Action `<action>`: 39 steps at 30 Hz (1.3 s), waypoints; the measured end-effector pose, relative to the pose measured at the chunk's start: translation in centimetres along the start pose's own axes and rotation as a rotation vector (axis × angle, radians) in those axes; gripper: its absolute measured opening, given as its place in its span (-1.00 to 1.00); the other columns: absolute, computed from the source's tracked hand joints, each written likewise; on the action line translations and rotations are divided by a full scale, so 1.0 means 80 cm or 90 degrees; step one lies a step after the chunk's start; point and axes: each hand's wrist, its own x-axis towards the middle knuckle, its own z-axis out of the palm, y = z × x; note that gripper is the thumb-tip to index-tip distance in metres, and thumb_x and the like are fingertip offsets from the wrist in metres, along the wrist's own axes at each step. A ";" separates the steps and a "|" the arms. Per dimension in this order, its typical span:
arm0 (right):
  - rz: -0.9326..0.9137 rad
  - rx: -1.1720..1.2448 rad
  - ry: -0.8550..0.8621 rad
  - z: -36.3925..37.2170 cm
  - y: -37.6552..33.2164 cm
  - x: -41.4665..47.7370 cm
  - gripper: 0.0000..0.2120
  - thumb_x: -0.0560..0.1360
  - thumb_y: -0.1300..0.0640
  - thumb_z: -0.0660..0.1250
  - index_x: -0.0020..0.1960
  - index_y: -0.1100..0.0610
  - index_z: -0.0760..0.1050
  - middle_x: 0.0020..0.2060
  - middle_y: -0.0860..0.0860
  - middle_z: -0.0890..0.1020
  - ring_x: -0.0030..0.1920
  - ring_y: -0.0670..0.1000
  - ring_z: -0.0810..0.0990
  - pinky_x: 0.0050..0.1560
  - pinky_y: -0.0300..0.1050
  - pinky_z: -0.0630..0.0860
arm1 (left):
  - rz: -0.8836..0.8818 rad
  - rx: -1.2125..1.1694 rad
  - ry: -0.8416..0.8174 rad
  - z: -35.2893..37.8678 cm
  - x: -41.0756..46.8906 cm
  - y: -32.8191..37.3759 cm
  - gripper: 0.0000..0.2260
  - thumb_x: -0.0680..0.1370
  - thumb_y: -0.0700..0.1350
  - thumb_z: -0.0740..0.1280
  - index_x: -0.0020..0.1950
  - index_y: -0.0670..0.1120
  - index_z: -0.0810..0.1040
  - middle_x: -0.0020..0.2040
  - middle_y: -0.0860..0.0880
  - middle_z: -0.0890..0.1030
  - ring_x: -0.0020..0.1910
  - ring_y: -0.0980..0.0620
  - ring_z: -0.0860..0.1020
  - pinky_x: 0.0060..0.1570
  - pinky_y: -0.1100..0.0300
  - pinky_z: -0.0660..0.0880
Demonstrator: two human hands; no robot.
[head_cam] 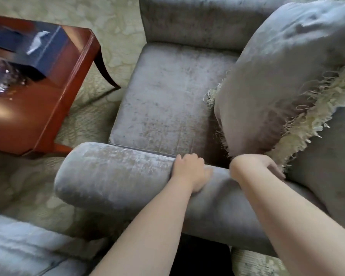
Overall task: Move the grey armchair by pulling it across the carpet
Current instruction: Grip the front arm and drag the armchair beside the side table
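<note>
Before you stands the armchair (163, 92) on the carpet (28, 186). Your left grip (189, 170) and right grip (255, 166) lie on its near armrest (112, 176). A pillow (277, 76) sits at the seat's right. The bench (38, 108) stands left of the chair, with a box (38, 42) on it.

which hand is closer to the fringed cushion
Right. The right hand grips the armrest just beside the fringed cushion; the left hand grips it further along, apart from the cushion.

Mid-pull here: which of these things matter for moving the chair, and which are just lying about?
In the job: grey armchair; its near armrest, gripped by left hand and right hand; carpet.
Lying about: fringed cushion; wooden side table; dark blue box on it.
</note>
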 end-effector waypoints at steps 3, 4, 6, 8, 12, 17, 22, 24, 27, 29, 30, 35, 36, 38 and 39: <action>-0.030 0.031 0.182 -0.019 -0.122 -0.032 -0.66 0.43 0.16 0.26 0.19 0.09 0.55 0.16 0.04 0.57 0.13 0.15 0.56 -0.09 0.07 0.52 | -0.089 0.028 0.012 -0.020 -0.022 -0.137 -0.58 0.59 0.13 0.06 0.19 -0.14 0.50 0.22 -0.14 0.50 0.26 -0.13 0.40 0.25 -0.01 0.24; -0.081 0.091 0.246 -0.016 -0.162 -0.037 -0.67 0.45 0.16 0.22 0.18 0.10 0.54 0.16 0.06 0.57 0.14 0.14 0.55 -0.03 0.02 0.49 | -0.120 0.033 0.005 -0.028 -0.031 -0.180 -0.58 0.60 0.12 0.04 0.19 -0.14 0.50 0.22 -0.14 0.50 0.26 -0.13 0.41 0.24 0.01 0.25; -0.215 0.218 0.314 -0.005 -0.239 -0.046 -0.67 0.52 0.10 0.13 0.21 0.14 0.50 0.19 0.13 0.53 0.20 0.16 0.51 0.09 -0.03 0.43 | -0.161 0.028 0.001 -0.039 -0.045 -0.247 -0.60 0.61 0.07 0.00 0.18 -0.13 0.51 0.23 -0.14 0.51 0.24 -0.13 0.42 0.22 0.04 0.26; -0.264 0.263 0.309 0.006 -0.295 -0.049 -0.62 0.57 0.02 0.03 0.21 0.15 0.49 0.20 0.15 0.51 0.20 0.17 0.49 0.12 -0.01 0.37 | -0.167 0.020 0.002 -0.045 -0.051 -0.282 -0.60 0.61 0.01 -0.03 0.17 -0.12 0.52 0.23 -0.12 0.52 0.24 -0.12 0.43 0.22 0.04 0.26; -0.199 0.263 0.360 0.017 -0.321 -0.026 -0.55 0.55 -0.03 -0.06 0.10 0.10 0.56 0.13 0.11 0.57 0.13 0.14 0.53 0.06 0.01 0.30 | -0.131 0.027 0.019 -0.041 -0.043 -0.292 -0.56 0.60 0.03 -0.07 0.11 -0.09 0.55 0.17 -0.10 0.56 0.19 -0.11 0.46 0.19 0.01 0.27; -0.180 0.247 0.361 0.018 -0.326 -0.016 -0.52 0.55 -0.05 -0.08 0.04 0.12 0.57 0.07 0.13 0.61 0.08 0.14 0.55 0.01 0.00 0.30 | -0.138 0.040 0.032 -0.035 -0.039 -0.296 -0.56 0.60 0.05 -0.05 0.10 -0.12 0.57 0.15 -0.12 0.57 0.15 -0.15 0.49 0.17 -0.02 0.27; -0.179 0.227 0.363 0.018 -0.324 -0.021 -0.49 0.57 -0.08 -0.10 0.04 0.14 0.57 0.04 0.13 0.62 0.05 0.15 0.56 -0.05 -0.01 0.27 | -0.133 0.064 -0.002 -0.039 -0.046 -0.293 -0.56 0.61 -0.01 -0.09 0.22 -0.13 0.51 0.26 -0.13 0.51 0.24 -0.15 0.44 0.31 -0.14 0.22; -0.171 0.220 0.349 0.021 -0.324 -0.026 -0.50 0.57 -0.07 -0.10 0.05 0.15 0.56 0.05 0.15 0.61 0.06 0.16 0.55 -0.06 -0.01 0.26 | -0.123 0.080 -0.018 -0.037 -0.048 -0.292 -0.56 0.61 -0.03 -0.09 0.24 -0.13 0.51 0.27 -0.14 0.51 0.25 -0.16 0.43 0.32 -0.15 0.22; -0.172 0.206 0.367 0.036 -0.320 -0.036 -0.51 0.57 -0.04 -0.08 0.06 0.17 0.56 0.06 0.17 0.60 0.06 0.17 0.55 -0.08 -0.02 0.25 | -0.108 0.093 -0.026 -0.031 -0.062 -0.288 -0.54 0.61 0.01 -0.08 0.21 -0.13 0.53 0.25 -0.14 0.53 0.23 -0.16 0.45 0.32 -0.16 0.22; -0.174 0.199 0.378 0.046 -0.319 -0.040 -0.52 0.56 -0.04 -0.07 0.04 0.16 0.57 0.03 0.16 0.61 0.04 0.16 0.56 -0.08 -0.02 0.24 | -0.106 0.087 -0.023 -0.025 -0.070 -0.287 -0.55 0.60 0.02 -0.06 0.17 -0.14 0.55 0.21 -0.15 0.55 0.21 -0.17 0.47 0.31 -0.16 0.24; -0.176 0.201 0.380 0.049 -0.319 -0.040 -0.52 0.56 -0.04 -0.07 0.03 0.16 0.57 0.03 0.16 0.62 0.03 0.16 0.56 -0.07 -0.02 0.25 | -0.105 0.082 -0.014 -0.022 -0.072 -0.287 -0.57 0.60 0.01 -0.04 0.14 -0.14 0.56 0.18 -0.15 0.56 0.19 -0.17 0.47 0.29 -0.13 0.25; -0.156 0.227 0.430 0.052 -0.323 -0.038 -0.54 0.55 -0.05 -0.04 0.02 0.16 0.57 0.03 0.14 0.62 0.04 0.15 0.55 0.04 -0.01 0.30 | -0.118 0.056 0.063 -0.013 -0.070 -0.292 -0.61 0.60 0.05 0.03 0.02 -0.13 0.57 0.07 -0.13 0.59 0.09 -0.15 0.50 0.09 0.00 0.31; -0.148 0.233 0.443 0.053 -0.324 -0.037 -0.55 0.55 -0.05 -0.03 0.00 0.15 0.57 0.01 0.13 0.62 0.04 0.15 0.55 0.03 -0.01 0.30 | -0.120 0.055 0.072 -0.010 -0.067 -0.292 -0.62 0.60 0.05 0.03 0.00 -0.12 0.57 0.06 -0.12 0.59 0.08 -0.14 0.51 0.08 0.01 0.31; -0.146 0.241 0.462 0.053 -0.325 -0.034 -0.56 0.54 -0.05 -0.01 -0.03 0.14 0.58 -0.02 0.12 0.63 0.03 0.15 0.55 0.01 0.00 0.30 | -0.121 0.053 0.084 -0.005 -0.063 -0.294 -0.63 0.60 0.05 0.03 -0.03 -0.10 0.57 0.05 -0.09 0.59 0.08 -0.12 0.51 0.07 0.02 0.30; -0.146 0.243 0.461 0.052 -0.325 -0.033 -0.56 0.53 -0.05 0.00 -0.03 0.14 0.59 -0.02 0.11 0.63 0.03 0.15 0.55 0.01 0.00 0.30 | -0.122 0.050 0.087 -0.004 -0.060 -0.296 -0.63 0.60 0.06 0.03 -0.04 -0.09 0.57 0.04 -0.08 0.60 0.08 -0.11 0.51 0.07 0.02 0.30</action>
